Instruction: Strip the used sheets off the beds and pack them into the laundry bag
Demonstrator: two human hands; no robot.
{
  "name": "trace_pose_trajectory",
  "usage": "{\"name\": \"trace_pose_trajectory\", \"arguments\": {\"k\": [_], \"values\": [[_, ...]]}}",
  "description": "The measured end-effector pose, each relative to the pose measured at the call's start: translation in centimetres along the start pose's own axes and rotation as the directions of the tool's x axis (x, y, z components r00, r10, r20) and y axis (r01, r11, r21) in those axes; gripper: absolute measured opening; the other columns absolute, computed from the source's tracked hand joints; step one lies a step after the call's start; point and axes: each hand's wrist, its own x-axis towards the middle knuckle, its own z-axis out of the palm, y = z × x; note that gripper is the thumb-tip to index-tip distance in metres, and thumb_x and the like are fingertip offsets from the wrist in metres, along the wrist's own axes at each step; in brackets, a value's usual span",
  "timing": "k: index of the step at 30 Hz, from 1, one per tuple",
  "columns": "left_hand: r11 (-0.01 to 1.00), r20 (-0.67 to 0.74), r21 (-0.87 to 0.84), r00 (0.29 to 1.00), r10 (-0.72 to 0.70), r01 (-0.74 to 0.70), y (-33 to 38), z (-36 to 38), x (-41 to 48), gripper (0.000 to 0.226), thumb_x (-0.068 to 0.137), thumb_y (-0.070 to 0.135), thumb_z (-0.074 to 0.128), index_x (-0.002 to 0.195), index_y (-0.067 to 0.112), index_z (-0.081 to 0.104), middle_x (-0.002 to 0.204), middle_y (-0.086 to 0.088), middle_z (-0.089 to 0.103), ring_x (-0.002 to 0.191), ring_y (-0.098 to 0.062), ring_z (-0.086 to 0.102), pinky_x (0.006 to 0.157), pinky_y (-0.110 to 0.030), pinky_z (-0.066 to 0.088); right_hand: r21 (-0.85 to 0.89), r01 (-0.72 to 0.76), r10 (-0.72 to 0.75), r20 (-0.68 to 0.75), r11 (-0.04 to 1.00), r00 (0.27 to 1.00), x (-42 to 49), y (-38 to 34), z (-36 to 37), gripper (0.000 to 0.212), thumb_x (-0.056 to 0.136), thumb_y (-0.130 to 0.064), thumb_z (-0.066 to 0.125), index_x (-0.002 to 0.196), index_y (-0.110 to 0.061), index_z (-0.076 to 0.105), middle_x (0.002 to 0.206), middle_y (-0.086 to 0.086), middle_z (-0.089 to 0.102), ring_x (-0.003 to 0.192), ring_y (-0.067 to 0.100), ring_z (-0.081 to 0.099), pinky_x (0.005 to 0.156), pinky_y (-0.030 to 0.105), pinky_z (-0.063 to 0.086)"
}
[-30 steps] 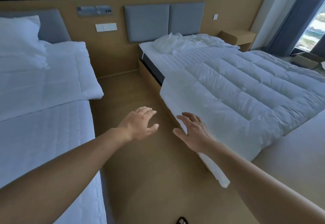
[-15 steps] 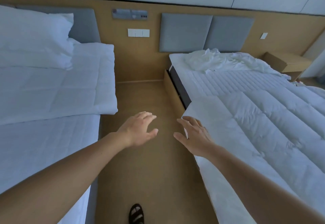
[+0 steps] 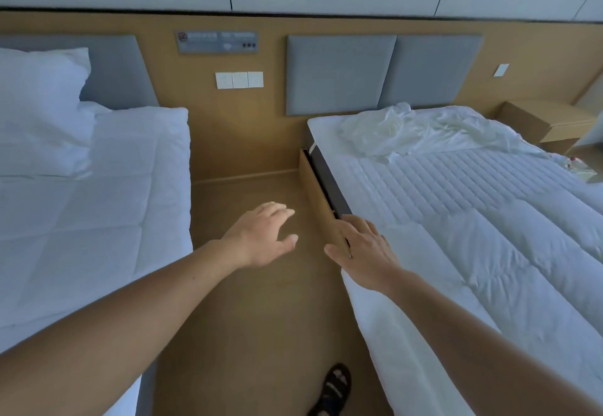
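While the crumpled sheet (image 3: pixel 424 131) lies bunched well ahead of my right hand (image 3: pixel 362 249) and off to its right, I read both hands as carrying nothing. The sheet rests on a quilted mattress cover (image 3: pixel 440 184), just below the grey headboard panels (image 3: pixel 385 73). Nearer to that hand, a puffy white duvet (image 3: pixel 489 278) spreads over the closer part of the cover and hangs down its side beneath the wrist.

The right hand is spread, fingers straight and a little apart, thumb out to the left. Its fingertips lie over the wooden bed frame (image 3: pixel 321 207), where the duvet's corner begins. I cannot tell whether the palm touches the duvet or hovers just above it.

My left hand (image 3: pixel 261 236) floats beside it over the floor (image 3: pixel 261 317), a narrow gap between the two. Its fingers are loosely extended, thumb pointing toward the other hand, touching nothing.

To the left of that hand a second duvet (image 3: pixel 98 207) lies flat, with a pillow (image 3: pixel 39 109) at its far end. Ahead of both hands, wall switches (image 3: pixel 239 80) sit on the wooden panel (image 3: pixel 244 135). Behind the right hand, a sandalled foot (image 3: pixel 332 389) stands on the floor.
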Motion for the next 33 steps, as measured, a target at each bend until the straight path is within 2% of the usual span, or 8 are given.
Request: {"name": "trace_pose_trajectory", "arguments": {"k": [11,19,27,33], "values": [[1.0,0.021,-0.003,0.999,-0.028,0.028,-2.0,-3.5,22.7,0.064,0.101,0.049,0.041,0.156,0.019,0.028,0.164,0.0,0.024,0.152,-0.015,0.015,0.121,-0.037,0.02,0.04,0.008,-0.009,0.017,0.999,1.0,21.4,9.1,-6.2,0.062,0.101,-0.054,0.041,0.156,-0.028,0.027,0.163,-0.002,0.021,0.15,0.02,0.017,0.119,0.044,0.026],[0.999,0.057,-0.045,0.998,-0.021,0.023,-9.3,-4.0,37.0,0.064,0.101,0.048,0.041,0.157,0.02,0.025,0.164,0.002,0.024,0.152,-0.014,0.015,0.122,-0.036,0.02,-0.008,-0.028,0.029,0.062,1.0,0.998,36.5,11.6,-6.1,0.061,0.102,-0.054,0.038,0.156,-0.029,0.026,0.163,-0.002,0.019,0.151,0.02,0.016,0.118,0.043,0.025],[0.997,0.122,-0.027,0.99,0.072,-0.069,-18.2,-7.7,54.1,0.064,0.102,0.047,0.039,0.157,0.018,0.024,0.164,0.0,0.022,0.153,-0.016,0.013,0.122,-0.036,0.019,0.046,-0.167,0.165,0.05,0.985,0.985,53.4,12.6,-6.6,0.063,0.101,-0.053,0.042,0.156,-0.028,0.028,0.163,-0.003,0.021,0.151,0.02,0.015,0.119,0.043,0.025],[0.982,0.172,-0.026,0.967,0.19,-0.188,-19.5,-9.6,67.4,0.065,0.102,0.048,0.04,0.157,0.019,0.024,0.164,0.001,0.022,0.153,-0.015,0.013,0.123,-0.037,0.018,0.113,-0.31,0.311,0.008,0.944,0.95,61.8,17.3,-8.4,0.066,0.1,-0.056,0.043,0.157,-0.028,0.026,0.163,-0.003,0.021,0.151,0.019,0.014,0.118,0.044,0.027]]}}
